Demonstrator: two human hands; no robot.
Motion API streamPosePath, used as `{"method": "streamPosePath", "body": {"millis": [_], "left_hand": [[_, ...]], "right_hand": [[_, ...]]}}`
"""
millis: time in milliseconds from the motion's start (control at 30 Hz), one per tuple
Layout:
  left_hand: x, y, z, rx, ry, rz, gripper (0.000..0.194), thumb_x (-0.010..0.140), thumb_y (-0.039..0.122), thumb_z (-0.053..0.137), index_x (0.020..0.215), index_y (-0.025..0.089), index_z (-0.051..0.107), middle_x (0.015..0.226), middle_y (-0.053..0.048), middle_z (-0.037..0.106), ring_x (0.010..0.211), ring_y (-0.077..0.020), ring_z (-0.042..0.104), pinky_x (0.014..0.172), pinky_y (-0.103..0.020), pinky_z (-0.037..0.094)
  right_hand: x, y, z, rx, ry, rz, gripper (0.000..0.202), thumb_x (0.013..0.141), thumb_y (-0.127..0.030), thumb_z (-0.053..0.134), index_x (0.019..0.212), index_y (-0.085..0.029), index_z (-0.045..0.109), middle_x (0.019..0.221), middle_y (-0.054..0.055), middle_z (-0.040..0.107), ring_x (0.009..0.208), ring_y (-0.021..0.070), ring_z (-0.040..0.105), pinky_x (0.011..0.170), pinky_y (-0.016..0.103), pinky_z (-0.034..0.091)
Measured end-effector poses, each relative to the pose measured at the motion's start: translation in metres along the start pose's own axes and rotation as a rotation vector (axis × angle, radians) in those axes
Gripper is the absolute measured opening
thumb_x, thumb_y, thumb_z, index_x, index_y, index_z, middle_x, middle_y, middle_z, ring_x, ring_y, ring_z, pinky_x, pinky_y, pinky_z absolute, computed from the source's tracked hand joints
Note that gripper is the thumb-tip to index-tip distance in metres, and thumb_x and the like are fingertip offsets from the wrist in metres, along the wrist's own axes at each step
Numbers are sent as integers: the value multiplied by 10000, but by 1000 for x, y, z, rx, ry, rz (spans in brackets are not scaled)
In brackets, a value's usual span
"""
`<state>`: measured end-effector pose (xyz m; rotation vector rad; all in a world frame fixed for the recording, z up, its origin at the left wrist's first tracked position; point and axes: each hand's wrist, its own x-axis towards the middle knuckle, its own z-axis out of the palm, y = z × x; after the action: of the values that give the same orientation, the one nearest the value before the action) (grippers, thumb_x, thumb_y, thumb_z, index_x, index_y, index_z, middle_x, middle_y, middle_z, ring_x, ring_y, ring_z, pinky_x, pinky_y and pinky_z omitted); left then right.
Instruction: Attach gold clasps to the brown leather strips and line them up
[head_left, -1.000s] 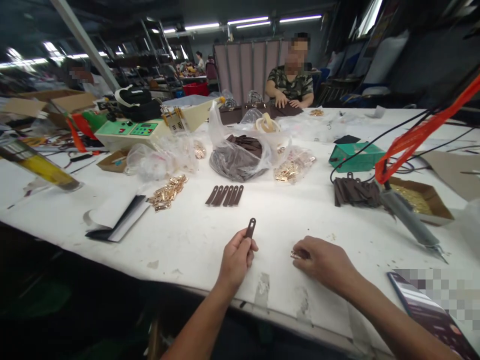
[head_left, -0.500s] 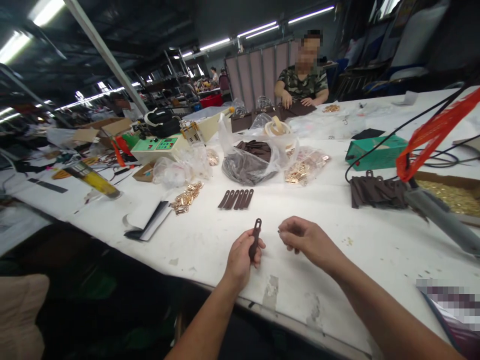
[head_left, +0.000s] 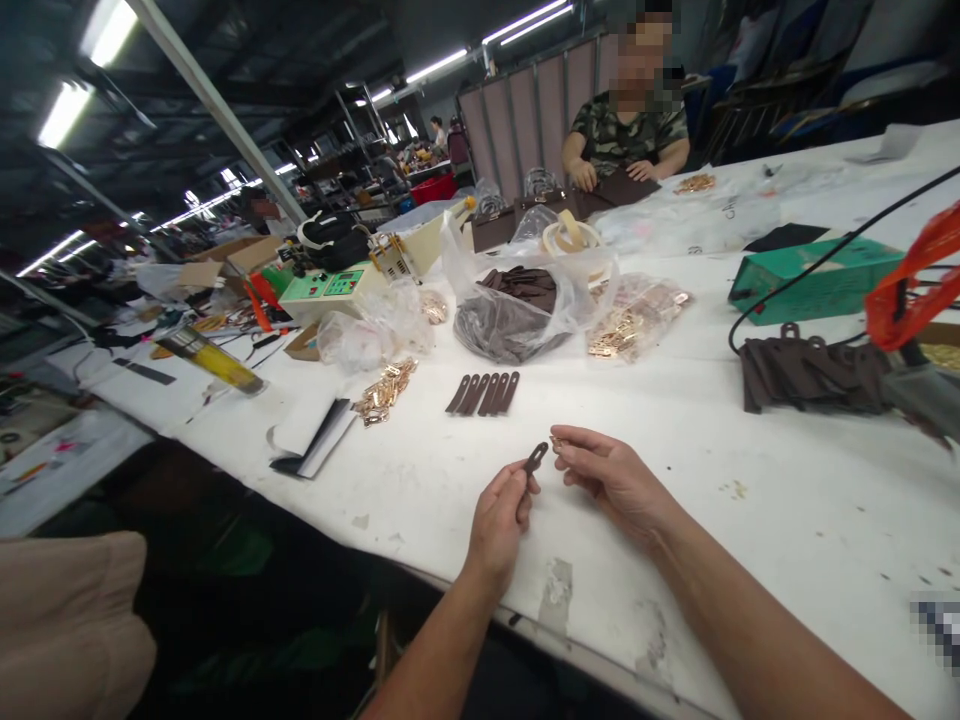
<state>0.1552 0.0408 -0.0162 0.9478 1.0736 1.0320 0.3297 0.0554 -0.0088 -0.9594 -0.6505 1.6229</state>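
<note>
We hold a brown strap [head_left: 535, 458] above the white desk [head_left: 420, 490], our left hand [head_left: 501, 515] closed on it in a thumb-and-finger grip, slotted end pointing up and away from us. Just beside that end, our right hand [head_left: 615, 480] pinches a small metal piece [head_left: 557, 444] between thumb and forefinger; whether piece and strap touch, we cannot tell. Beyond our hands lies a row of six straps [head_left: 482, 394], with loose gold-toned fittings [head_left: 385, 395] to its left and an open plastic bag of straps [head_left: 510, 320] behind. Across from us, a person in a camouflage shirt [head_left: 628, 140] rests both hands on dark material [head_left: 619, 190].
</note>
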Motion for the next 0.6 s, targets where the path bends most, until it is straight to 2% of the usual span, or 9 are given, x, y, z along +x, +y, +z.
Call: {"method": "streamPosePath", "body": {"millis": [133,233,300,367,467,600], "left_hand": [[0,-5,0,115,48,29,425,847,410,686,1215,199,661,895,-33,652,577,-85,482,496,-205,365],[1,-9,0,149,86,87,451,795,364,746,1210,201,674,1020,-79,720,805,-178,643,708,-286,503],[2,-12,0,145,89,127,430,788,331,756,1190,197,682,1127,-94,719,987,-224,656,865,-336,502],[3,-14,1,146,80,144,413,801,307,749,1190,191,674,1184,-95,708,1073,-235,641,952,-356,475],[3,-16,1,167,75,150,402,816,284,736,1197,181,661,1182,-96,709,1079,-232,643,975,-365,469],[2,-15,4,185,63,175,367,817,252,731,1172,177,669,1165,-92,714,1080,-231,644,982,-364,469]], "right_hand": [[4,1,-1,34,33,3,317,710,-298,830,999,-183,764,854,42,707,741,130,619,632,212,500],[5,2,-2,72,55,-5,317,701,-293,839,987,-176,765,810,37,700,704,121,609,615,208,497],[7,3,-4,99,70,-16,322,690,-290,850,982,-180,768,834,39,698,725,122,610,607,201,496],[8,3,-5,111,85,-26,327,678,-289,861,976,-189,771,878,39,697,753,123,611,600,194,494],[9,4,-7,80,102,-35,344,673,-298,866,990,-202,770,927,37,697,785,128,612,600,196,493],[9,8,-7,-25,102,-37,392,674,-323,862,1034,-205,759,874,21,697,749,120,600,634,217,495]]}}
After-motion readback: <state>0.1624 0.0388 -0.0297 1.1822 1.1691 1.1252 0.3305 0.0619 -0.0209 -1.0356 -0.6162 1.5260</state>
